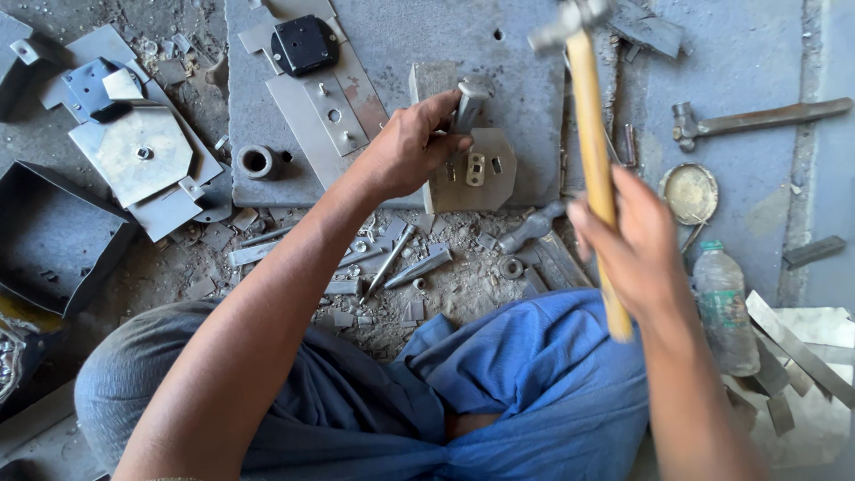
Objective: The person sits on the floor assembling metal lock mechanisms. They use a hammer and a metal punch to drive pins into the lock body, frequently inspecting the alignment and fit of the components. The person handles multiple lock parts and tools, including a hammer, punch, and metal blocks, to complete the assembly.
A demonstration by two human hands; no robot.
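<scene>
Head view, worker seated on the floor (pixel 757 53). We see the left hand (pixel 405 147) clenched round a grey steel punch (pixel 469 100), a short rod w/ a flattened, mushroomed top. The punch stands near upright, long axis running top-to-bottom in the frame, lower tip on a small dull-metal plate (pixel 481 174). That plate is roughly octagonal, flat, w/ rectangular slots near its centre; it lies on a thick grey slab (pixel 401 36), matt and pitted, one small hole near its far edge.

The right hand (pixel 632 245) is closed round a hammer (pixel 592 151): smooth pale-yellow wooden handle, blurred steel head at the top edge of the frame. Handle axis is close to vertical in the picture, head pointing away from the worker, butt toward the blue cloth (pixel 534 374) over the lap.

Surroundings: a black square block (pixel 305 43) on a bare sheet-metal cutout (pixel 334 111), upper left of the slab; a short steel ring (pixel 256 161) at the slab's left edge; a second hammer (pixel 757 118), all metal, lying crosswise at right; a round tarnished lid (pixel 689 192); a clear plastic bottle (pixel 726 307) w/ a green cap just beside the right wrist. Loose offcuts, rods and grit (pixel 392 267) litter the floor between slab and knees.
</scene>
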